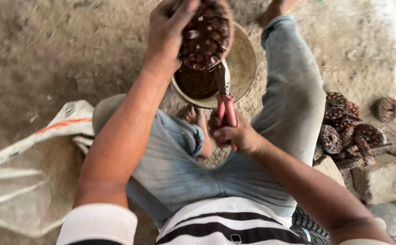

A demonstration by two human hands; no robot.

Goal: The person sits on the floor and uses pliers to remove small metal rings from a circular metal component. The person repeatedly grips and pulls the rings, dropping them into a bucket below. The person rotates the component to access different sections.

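Observation:
My left hand [168,28] grips a round motor winding core [207,34] wrapped in reddish copper wire, held up over a shallow metal bowl [243,63]. My right hand [236,135] holds red-handled pliers [225,97] by the handles. The plier jaws reach up to the lower edge of the core. More copper wire lies in the bowl under the core. I sit on the ground in jeans with my legs spread around the bowl.
A white woven sack [30,168] lies on the dirt floor at the left. A pile of several similar rusty winding cores [348,131] sits at the right beside a grey stone block [382,179]. One core on a shaft [386,109] lies further right.

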